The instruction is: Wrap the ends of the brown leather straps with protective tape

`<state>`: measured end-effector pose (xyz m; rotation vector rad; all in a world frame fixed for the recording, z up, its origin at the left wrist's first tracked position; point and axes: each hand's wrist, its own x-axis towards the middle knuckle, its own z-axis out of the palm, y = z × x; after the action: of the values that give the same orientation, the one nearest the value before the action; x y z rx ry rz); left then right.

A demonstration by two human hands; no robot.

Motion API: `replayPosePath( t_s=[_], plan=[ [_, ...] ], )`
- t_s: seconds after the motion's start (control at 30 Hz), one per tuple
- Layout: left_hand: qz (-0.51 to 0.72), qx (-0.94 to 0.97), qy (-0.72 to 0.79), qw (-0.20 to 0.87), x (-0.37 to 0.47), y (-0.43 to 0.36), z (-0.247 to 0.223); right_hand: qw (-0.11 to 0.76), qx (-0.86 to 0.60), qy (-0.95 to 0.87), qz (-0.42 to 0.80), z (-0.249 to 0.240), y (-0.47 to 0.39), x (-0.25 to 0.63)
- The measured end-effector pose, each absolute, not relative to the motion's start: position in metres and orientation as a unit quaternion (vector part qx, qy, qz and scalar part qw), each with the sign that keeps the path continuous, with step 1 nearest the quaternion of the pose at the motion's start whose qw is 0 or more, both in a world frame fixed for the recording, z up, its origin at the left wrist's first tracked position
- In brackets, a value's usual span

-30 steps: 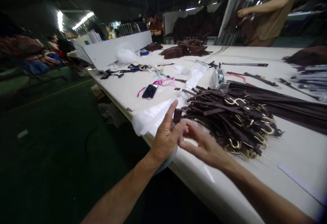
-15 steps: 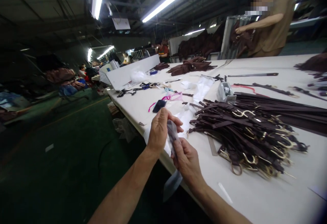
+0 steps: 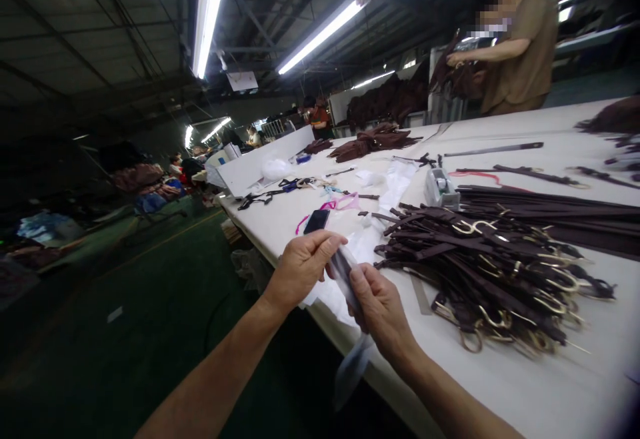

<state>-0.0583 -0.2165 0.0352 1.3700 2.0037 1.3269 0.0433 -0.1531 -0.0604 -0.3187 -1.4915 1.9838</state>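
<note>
Over the table's near edge, my left hand [image 3: 306, 262] pinches the top end of a narrow, greyish translucent wrapped strip [image 3: 343, 267]. Lower down on the same strip, my right hand [image 3: 379, 302] is closed, thumb on top. Something dark shows through the wrapping, but its kind is not clear. A pale translucent tail [image 3: 353, 367] hangs below my right hand, past the table edge. Just beyond my left hand lies a dark phone [image 3: 317, 221]. To the right of my right hand spreads a heap of dark brown straps [image 3: 465, 252] with gold-coloured hooks and rings.
The white table [image 3: 565, 385] carries a tape dispenser [image 3: 441, 189], crumpled white sheets [image 3: 397, 182], pink ribbon [image 3: 345, 203] and brown folded pieces [image 3: 375, 142]. Across it a person in a brown top [image 3: 525, 59] handles brown material. Green floor [image 3: 165, 279] runs along the left.
My left hand has turned and its fingers have closed on the strip's top end. Both hands have shifted slightly within the view, which has itself moved. The person across the table has lifted the brown material.
</note>
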Motion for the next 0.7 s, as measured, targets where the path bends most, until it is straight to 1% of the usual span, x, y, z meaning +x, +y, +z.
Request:
replayPosePath(
  t_s=[0.07, 0.13, 0.27, 0.33, 0.4, 0.47, 0.53, 0.6, 0.63, 0.7],
  plan=[
    [0.527, 0.463, 0.683, 0.202, -0.061, -0.215, 0.043, 0.317, -0.110, -0.564, 0.755, -0.057, -0.150, 0.045],
    [0.558, 0.451, 0.661, 0.220, -0.063, -0.216, 0.053, 0.311, -0.093, -0.574, 0.752, -0.057, -0.148, 0.046],
    [0.581, 0.415, 0.624, 0.318, -0.063, -0.220, 0.066, 0.325, -0.101, -0.558, 0.757, -0.065, -0.144, 0.047],
    [0.560, 0.385, 0.620, 0.391, -0.059, -0.221, 0.067, 0.321, -0.094, -0.535, 0.775, -0.068, -0.142, 0.048],
    [0.509, 0.374, 0.629, 0.453, -0.054, -0.221, 0.064, 0.309, -0.071, -0.529, 0.787, -0.071, -0.140, 0.050],
    [0.466, 0.377, 0.641, 0.479, -0.047, -0.220, 0.060, 0.309, -0.056, -0.542, 0.780, -0.072, -0.138, 0.053],
    [0.450, 0.395, 0.662, 0.452, -0.041, -0.218, 0.057, 0.326, -0.063, -0.566, 0.755, -0.073, -0.136, 0.055],
    [0.423, 0.435, 0.699, 0.378, -0.036, -0.218, 0.056, 0.358, -0.087, -0.591, 0.718, -0.073, -0.135, 0.058],
    [0.391, 0.467, 0.727, 0.316, -0.034, -0.218, 0.056, 0.375, -0.099, -0.603, 0.697, -0.073, -0.135, 0.059],
    [0.289, 0.537, 0.777, 0.154, -0.031, -0.220, 0.057, 0.398, -0.120, -0.627, 0.659, -0.073, -0.134, 0.062]
  ],
)
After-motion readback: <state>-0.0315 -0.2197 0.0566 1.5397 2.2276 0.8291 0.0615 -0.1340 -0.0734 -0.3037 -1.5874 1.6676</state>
